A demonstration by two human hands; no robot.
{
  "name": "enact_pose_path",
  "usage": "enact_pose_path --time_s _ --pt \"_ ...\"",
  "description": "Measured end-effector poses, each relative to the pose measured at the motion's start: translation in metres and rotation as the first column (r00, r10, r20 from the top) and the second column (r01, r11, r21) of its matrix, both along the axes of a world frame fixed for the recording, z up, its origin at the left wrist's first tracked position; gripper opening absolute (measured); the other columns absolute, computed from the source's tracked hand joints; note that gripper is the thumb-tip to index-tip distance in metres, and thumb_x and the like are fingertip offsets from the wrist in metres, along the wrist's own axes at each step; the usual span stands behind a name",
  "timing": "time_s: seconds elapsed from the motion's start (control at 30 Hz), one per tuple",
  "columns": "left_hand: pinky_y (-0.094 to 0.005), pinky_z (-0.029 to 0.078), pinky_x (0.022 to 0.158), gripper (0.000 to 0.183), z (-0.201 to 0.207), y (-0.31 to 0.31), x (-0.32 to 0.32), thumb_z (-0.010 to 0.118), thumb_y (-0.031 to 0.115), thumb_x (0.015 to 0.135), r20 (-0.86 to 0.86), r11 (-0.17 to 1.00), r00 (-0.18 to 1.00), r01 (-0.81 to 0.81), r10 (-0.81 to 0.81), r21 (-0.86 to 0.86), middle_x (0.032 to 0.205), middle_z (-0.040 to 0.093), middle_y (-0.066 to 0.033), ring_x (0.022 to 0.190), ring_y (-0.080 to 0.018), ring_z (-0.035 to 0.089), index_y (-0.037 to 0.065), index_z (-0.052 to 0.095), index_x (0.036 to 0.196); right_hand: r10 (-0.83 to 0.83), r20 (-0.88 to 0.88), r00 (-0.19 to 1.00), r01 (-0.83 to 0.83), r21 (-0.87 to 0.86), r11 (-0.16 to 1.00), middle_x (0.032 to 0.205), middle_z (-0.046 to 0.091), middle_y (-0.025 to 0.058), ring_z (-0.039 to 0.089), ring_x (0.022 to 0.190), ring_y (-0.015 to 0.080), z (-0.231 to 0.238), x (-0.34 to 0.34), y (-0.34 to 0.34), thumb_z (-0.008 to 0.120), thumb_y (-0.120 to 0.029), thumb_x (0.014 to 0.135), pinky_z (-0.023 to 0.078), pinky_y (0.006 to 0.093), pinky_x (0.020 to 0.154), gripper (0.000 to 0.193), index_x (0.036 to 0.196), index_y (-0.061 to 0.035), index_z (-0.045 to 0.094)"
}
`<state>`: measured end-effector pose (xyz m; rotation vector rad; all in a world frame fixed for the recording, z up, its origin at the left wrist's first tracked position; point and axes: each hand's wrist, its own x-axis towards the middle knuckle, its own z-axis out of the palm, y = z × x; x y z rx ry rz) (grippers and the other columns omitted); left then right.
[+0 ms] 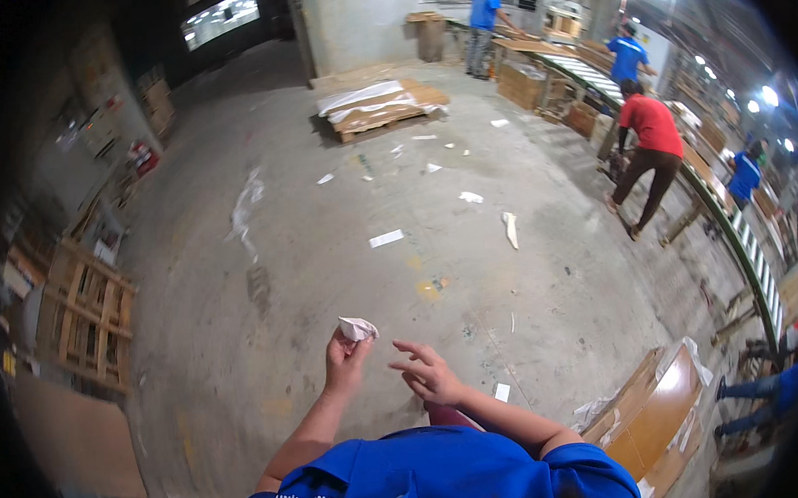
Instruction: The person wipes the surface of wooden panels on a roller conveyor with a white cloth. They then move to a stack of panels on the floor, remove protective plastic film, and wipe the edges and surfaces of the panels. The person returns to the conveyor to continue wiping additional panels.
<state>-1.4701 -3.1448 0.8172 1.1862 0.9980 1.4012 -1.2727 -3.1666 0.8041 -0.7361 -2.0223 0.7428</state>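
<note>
My left hand point(343, 365) is closed on a crumpled piece of white paper point(358, 329), which sticks up above the fingers. A short way to its right is my right hand point(429, 374), its fingers apart and nothing in them. Both hands are held out in front of my blue shirt, over the concrete floor point(329, 279). On the floor beyond them lie a flat white strip point(386, 239) and a longer, twisted pale scrap point(510, 231).
Ahead, a low pallet point(384, 107) carries boards and white sheeting. Wooden pallets point(86, 316) lean at the left. Brown panels point(656, 416) lie near my right side. A roller conveyor point(746, 243) runs along the right, where a person in red point(652, 127) bends and others in blue work.
</note>
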Motion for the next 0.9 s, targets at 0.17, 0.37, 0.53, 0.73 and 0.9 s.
enact_pose_path --time_s 0.17,0.37,0.53,0.73,0.9 --pt "-0.0256 0.047 0.062 0.015 -0.013 0.130 0.042 0.065 0.013 0.082 -0.364 0.973 0.913 -0.112 0.181 0.203 0.074 0.061 -0.0011 0.068 -0.0071 0.057 0.003 0.057 0.090 -0.215 -0.243 0.946 0.071 -0.491 0.868 0.115 0.055 0.0130 0.061 0.087 0.0178 -0.021 0.053 0.104 0.052 -0.002 0.086 0.050 0.0280 0.074 0.046 0.130 -0.0042 0.042" --pt "-0.0267 0.042 0.052 0.015 0.004 0.231 0.090 0.062 0.013 0.082 -0.510 0.994 0.858 0.103 -0.066 0.044 0.066 0.055 -0.0021 0.057 -0.0080 0.051 0.003 0.054 0.090 -0.158 -0.433 0.887 -0.171 -0.627 0.760 0.113 0.055 0.0083 0.059 0.085 0.0133 -0.004 0.072 0.238 0.054 -0.012 0.091 0.049 0.0278 0.074 0.046 0.133 -0.0038 0.038" --pt "-0.0320 0.040 0.048 0.013 0.005 0.327 0.108 0.060 0.010 0.080 -0.605 0.991 0.791 0.132 -0.090 0.025 0.058 0.052 -0.0090 0.050 -0.0157 0.049 0.002 0.051 0.085 -0.137 -0.442 0.887 -0.246 -0.702 0.668 0.093 0.060 0.0030 0.057 0.080 0.0095 -0.022 0.076 0.350 0.057 -0.016 0.091 0.048 0.0250 0.071 0.033 0.119 -0.0008 0.050" --pt "-0.0329 0.045 0.055 0.021 0.006 0.487 0.134 0.063 0.013 0.079 -0.709 0.950 0.677 0.310 -0.198 0.031 0.071 0.060 -0.0105 0.061 -0.0138 0.057 0.002 0.055 0.096 -0.184 -0.467 0.865 -0.233 -0.699 0.676 0.086 0.059 0.0018 0.055 0.075 0.0095 -0.022 0.106 0.496 0.054 -0.017 0.091 0.046 0.0264 0.068 0.021 0.104 -0.0012 0.055" --pt "-0.0302 0.049 0.070 0.036 0.011 0.633 0.189 0.058 0.019 0.086 -0.526 0.829 0.673 0.545 -0.521 -0.124 0.090 0.063 -0.0086 0.085 -0.0150 0.061 0.005 0.049 0.117 -0.442 -0.570 0.693 -0.115 -0.693 0.712 0.089 0.060 0.0044 0.057 0.074 0.0116 -0.020 0.172 0.613 0.047 -0.012 0.090 0.047 0.0266 0.068 0.028 0.114 0.0004 0.053"
